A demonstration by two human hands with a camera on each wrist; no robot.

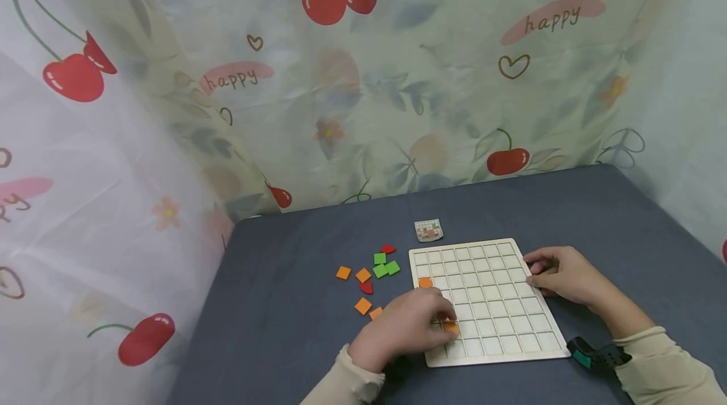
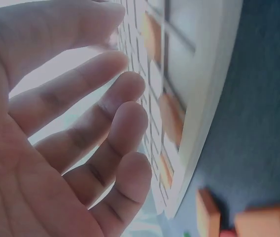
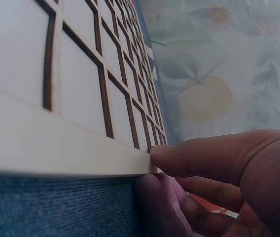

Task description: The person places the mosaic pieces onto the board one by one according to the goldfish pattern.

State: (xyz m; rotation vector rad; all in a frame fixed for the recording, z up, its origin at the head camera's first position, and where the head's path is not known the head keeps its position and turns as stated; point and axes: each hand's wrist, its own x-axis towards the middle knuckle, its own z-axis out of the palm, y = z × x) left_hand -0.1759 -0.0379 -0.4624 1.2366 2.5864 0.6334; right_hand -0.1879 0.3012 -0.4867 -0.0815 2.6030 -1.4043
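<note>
A pale wooden grid board (image 1: 491, 310) lies flat on the table. Over its near left cells, my left hand (image 1: 403, 326) bends its fingers loosely around an orange piece (image 1: 451, 328). The left wrist view shows thumb and fingertips (image 2: 130, 118) apart, right at the grid, with several orange pieces (image 2: 172, 118) along the board's edge cells. One rounded orange piece (image 1: 425, 282) sits farther up that side. My right hand (image 1: 568, 275) pinches the board's right edge, its thumb (image 3: 179, 155) on top and a finger underneath.
Left of the board lie loose orange squares (image 1: 343, 273), green tiles (image 1: 393, 268) and red pieces (image 1: 366, 287). A small printed grid card (image 1: 428, 230) lies beyond the board. Dark cloth (image 1: 272, 304) covers the table, and a patterned curtain (image 1: 397, 77) hangs behind.
</note>
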